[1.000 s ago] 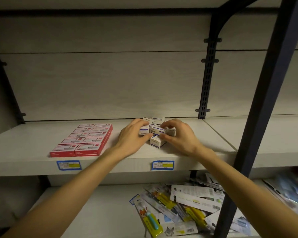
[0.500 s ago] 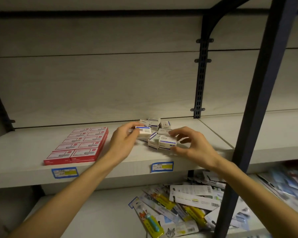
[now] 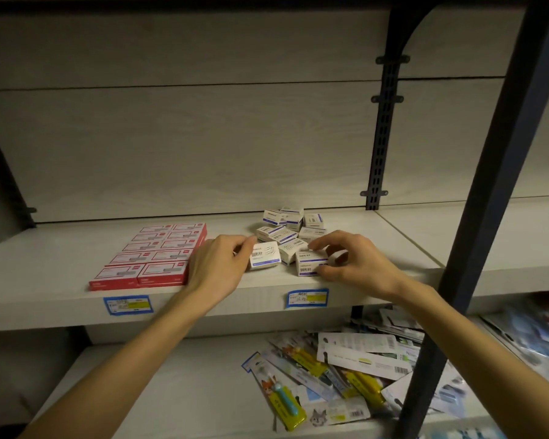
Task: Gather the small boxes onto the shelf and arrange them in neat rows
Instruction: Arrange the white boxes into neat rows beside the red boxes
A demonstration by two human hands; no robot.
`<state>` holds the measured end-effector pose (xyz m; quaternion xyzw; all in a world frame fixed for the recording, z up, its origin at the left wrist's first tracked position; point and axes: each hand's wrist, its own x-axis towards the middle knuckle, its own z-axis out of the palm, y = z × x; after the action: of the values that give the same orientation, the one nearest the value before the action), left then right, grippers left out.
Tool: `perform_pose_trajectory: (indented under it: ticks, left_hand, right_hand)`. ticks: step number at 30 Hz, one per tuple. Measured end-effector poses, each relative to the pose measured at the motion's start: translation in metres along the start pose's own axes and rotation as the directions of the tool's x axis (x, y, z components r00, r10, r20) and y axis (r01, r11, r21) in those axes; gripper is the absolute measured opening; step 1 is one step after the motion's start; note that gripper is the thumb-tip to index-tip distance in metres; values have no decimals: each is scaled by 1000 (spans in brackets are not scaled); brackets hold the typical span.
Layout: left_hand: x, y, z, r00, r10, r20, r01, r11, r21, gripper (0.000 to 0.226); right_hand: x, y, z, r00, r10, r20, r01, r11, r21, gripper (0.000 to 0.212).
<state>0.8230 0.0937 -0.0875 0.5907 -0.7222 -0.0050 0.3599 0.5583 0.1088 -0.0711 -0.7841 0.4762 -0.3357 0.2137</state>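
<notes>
the shelf (image 3: 377,245) carries a loose cluster of small white boxes (image 3: 287,231) with blue stripes, lying at mixed angles behind and between the hands. the landmark for all positions below is the blue price label (image 3: 307,298) on the front edge of the shelf.

left hand (image 3: 217,269): placed above and to the left of the price label, palm down on the shelf surface. its fingertips touch the left side of one white box (image 3: 264,255), which lies flat just above the label and slightly left of it. the fingers are curled against the box; whether they fully grip it or only press against its side cannot be told.

right hand (image 3: 358,264): placed above and to the right of the price label. thumb and forefinger pinch a second white box (image 3: 311,263), which stands directly above the label, close to the front edge of the shelf. the thumb rests at its lower right corner, the forefinger on its top edge.

the two boxes sit near each other, with a third box (image 3: 291,250) tilted just behind the gap between them. the rest of the cluster extends from there toward the back panel.

well to the left of the price label, red boxes (image 3: 154,256) lie flat in two neat columns, touching one another. a second blue price label (image 3: 128,304) sits on the shelf edge below them.

below the landmark label, the lower shelf (image 3: 171,391) holds a disordered pile of carded packets (image 3: 330,372).
</notes>
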Motion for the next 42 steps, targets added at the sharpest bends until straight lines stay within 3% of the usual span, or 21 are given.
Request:
perform_pose_trajectory:
  ticks: [4,9,16,19,23,30,33,36,42]
  left_hand:
    - [7,3,-2,999,10,46,-11,1000,13,34]
    - [3,5,-4,974,12,225,0,999,-53,47]
    - [5,30,9,988,95,125,-111,985,130,25]
    - [9,29,12,991,74,111,-80,996,49,16]
    - [23,25,12,992,28,127,-16,996,-90,21]
    - [46,9,3,926,199,321,-215,976,14,37]
    - [47,2,5,918,256,304,-272,962,10,37]
    - [47,4,10,934,267,237,-273,962,-8,32]
    - [49,7,17,958,235,165,-241,970,16,32]
  right_hand:
    - [6,1,0,1000,10,-3,-10,1000,-24,41]
    - [2,3,-2,1000,12,-22,-13,999,-48,39]
    - [-3,8,-11,998,57,-29,-59,995,-78,40]
    - [4,9,-8,997,41,-69,-47,995,-86,38]
    - [22,0,2,989,-53,-141,19,972,-233,39]
    - [59,-20,15,996,-21,-90,-23,884,-467,46]
    - [67,-26,20,995,-5,-100,-51,833,-551,58]
    - [76,-28,16,998,32,-53,-56,829,-556,51]
    - [75,-21,-22,976,41,213,56,902,-428,35]
